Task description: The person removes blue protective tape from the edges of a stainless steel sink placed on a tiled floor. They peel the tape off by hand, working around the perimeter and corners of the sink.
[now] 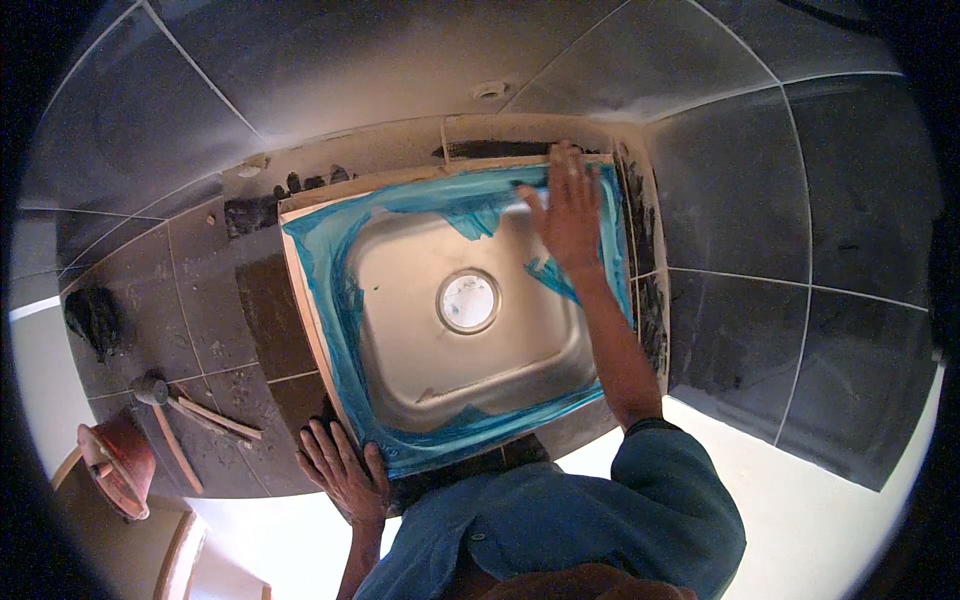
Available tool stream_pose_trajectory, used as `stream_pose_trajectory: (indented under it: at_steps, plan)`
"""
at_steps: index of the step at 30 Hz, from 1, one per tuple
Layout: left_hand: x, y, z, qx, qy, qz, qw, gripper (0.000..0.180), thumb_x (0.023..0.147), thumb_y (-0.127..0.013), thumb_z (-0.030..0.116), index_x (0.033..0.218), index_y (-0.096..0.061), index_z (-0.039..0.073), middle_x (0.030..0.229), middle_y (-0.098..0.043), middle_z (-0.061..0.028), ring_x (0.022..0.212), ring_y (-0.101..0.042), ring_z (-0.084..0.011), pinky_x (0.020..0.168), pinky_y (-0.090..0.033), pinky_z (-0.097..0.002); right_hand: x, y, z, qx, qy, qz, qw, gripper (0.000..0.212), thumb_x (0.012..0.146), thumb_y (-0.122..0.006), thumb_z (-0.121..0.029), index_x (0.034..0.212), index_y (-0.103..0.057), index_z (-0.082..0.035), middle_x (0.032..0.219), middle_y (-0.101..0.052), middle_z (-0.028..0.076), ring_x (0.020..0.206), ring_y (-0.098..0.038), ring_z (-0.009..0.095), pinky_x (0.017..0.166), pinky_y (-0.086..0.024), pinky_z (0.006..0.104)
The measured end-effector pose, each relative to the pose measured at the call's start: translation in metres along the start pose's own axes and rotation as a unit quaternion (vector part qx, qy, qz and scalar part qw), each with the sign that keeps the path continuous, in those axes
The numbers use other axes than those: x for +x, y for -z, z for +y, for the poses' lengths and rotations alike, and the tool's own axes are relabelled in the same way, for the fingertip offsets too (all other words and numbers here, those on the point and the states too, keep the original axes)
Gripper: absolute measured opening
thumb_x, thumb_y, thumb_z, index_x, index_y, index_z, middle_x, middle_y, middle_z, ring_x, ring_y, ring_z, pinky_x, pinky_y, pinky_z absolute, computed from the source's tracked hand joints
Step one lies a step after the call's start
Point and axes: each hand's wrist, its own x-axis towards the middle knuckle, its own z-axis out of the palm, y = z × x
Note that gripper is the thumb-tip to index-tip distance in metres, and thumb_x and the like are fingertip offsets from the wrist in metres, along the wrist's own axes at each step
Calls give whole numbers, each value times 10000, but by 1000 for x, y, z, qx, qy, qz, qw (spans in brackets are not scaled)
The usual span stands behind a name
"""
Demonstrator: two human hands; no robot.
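A square stainless steel sink (400,300) with a round drain hole (468,301) sits in a dark tiled counter. Blue protective film (335,270) covers its rim, with torn flaps hanging into the bowl. My right hand (568,210) lies on the far right part of the rim, fingers stretched out and slightly blurred. At the near left corner, my left hand (345,470) spreads its fingers on the tiles, the thumb close to the film. Neither hand grips anything. A pale strip (308,310) shows along the sink's left edge.
On the counter's left lie a mallet (150,390), thin wooden sticks (218,420) and a crumpled black bundle (92,320). A red bowl-shaped container (125,465) is beyond the counter's near left edge. Dark tiled walls (735,190) rise behind and at right; a round fitting (488,91) is on the back wall.
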Motion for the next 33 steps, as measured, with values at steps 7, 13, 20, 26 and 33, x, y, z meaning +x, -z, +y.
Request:
stream_pose_trajectory:
  at_steps: [7,13,20,26,33]
  plan:
    - [0,4,0,-35,-12,22,999,625,1099,-473,393,1569,-406,-13,1687,-304,-254,1585,-214,-450,1275,-110,-642,5,13,87,-103,-143,-77,981,791,1070,-437,-607,1559,-421,14,1622,-423,236,1529,-369,397,1258,-251,584]
    - [82,45,2,-316,-45,125,939,634,1101,-468,408,1580,-410,-3,1645,-388,-254,1548,-319,-445,1271,-167,-624,13,31,70,-8,-98,-29,995,671,1106,-434,-485,1571,-414,-1,1616,-422,256,1526,-363,415,1270,-241,561]
    - [300,53,108,-230,-336,159,899,706,1082,-506,460,1621,-343,35,1683,-337,-190,1573,-293,-347,1302,-213,-502,53,27,-79,242,213,-84,943,598,1089,-517,-350,1571,-416,-12,1663,-361,219,1543,-322,417,1287,-219,539]
    - [360,-2,94,-84,-309,184,929,707,1094,-429,524,1583,-400,15,1667,-374,-183,1561,-318,-344,1308,-187,-481,56,8,-65,107,150,-86,979,692,1067,-554,-440,1567,-399,13,1673,-334,231,1540,-329,411,1282,-230,543]
    - [356,13,-19,94,-272,211,934,703,1121,-316,534,1617,-358,36,1704,-304,-163,1592,-244,-323,1321,-137,-476,36,-1,22,47,51,-103,992,794,1085,-452,-545,1625,-293,14,1690,-287,251,1535,-325,441,1266,-258,561]
